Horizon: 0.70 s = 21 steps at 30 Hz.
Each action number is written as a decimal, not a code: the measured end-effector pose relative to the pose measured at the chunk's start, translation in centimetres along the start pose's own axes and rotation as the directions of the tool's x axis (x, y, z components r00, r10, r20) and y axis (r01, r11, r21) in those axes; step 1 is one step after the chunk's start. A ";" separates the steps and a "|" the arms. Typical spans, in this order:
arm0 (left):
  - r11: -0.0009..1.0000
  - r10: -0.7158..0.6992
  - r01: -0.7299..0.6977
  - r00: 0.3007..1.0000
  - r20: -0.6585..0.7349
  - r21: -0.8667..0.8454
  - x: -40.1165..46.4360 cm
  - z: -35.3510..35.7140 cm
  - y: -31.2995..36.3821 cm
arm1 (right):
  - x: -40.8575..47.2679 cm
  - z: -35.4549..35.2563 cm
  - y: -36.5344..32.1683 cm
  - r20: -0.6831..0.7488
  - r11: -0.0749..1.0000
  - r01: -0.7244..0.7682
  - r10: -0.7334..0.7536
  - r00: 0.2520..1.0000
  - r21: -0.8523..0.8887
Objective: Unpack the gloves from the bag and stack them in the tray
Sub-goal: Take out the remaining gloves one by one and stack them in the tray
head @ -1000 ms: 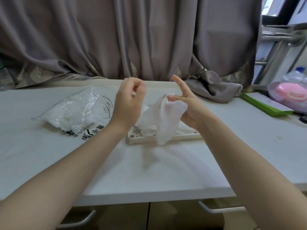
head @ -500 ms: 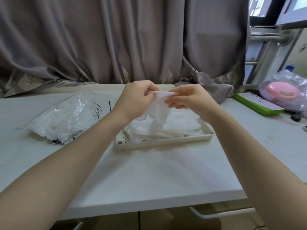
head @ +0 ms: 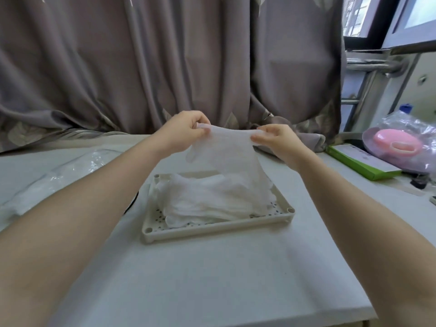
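A thin white glove [head: 232, 152] hangs spread out above the cream perforated tray [head: 212, 228]. My left hand [head: 184, 129] pinches its left top corner and my right hand [head: 274, 139] pinches its right top corner. The glove's lower end drapes down onto a pile of white gloves [head: 212, 199] lying in the tray. The clear plastic bag [head: 59, 178] with more white gloves lies on the table to the left, partly hidden by my left forearm.
The white table [head: 212, 279] ends at a near edge at the bottom right. A green box [head: 361, 164] and a bagged pink object [head: 398, 143] sit at the right. Grey curtains [head: 165, 67] hang behind the table.
Both hands have drawn apart and stretched the glove flat between them over the tray. The view has moved closer to the tray.
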State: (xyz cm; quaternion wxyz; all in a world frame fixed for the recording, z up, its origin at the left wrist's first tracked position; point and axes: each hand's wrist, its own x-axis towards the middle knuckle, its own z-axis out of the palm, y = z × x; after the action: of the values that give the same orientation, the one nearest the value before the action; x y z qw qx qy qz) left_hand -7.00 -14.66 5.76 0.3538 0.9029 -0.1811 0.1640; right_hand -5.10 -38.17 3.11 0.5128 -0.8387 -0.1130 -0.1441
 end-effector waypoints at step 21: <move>0.826 0.137 -0.307 0.923 0.360 0.472 -7.6 3.0 -5.7 | -7.2 3.1 3.4 0.483 0.710 0.383 -0.068 0.873 -0.592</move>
State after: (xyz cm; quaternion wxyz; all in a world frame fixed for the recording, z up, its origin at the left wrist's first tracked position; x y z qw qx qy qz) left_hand -10.62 -11.24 -2.85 0.0419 0.9511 -0.2882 0.1034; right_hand -10.22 -37.20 -3.65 0.1161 -0.9553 -0.2670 -0.0511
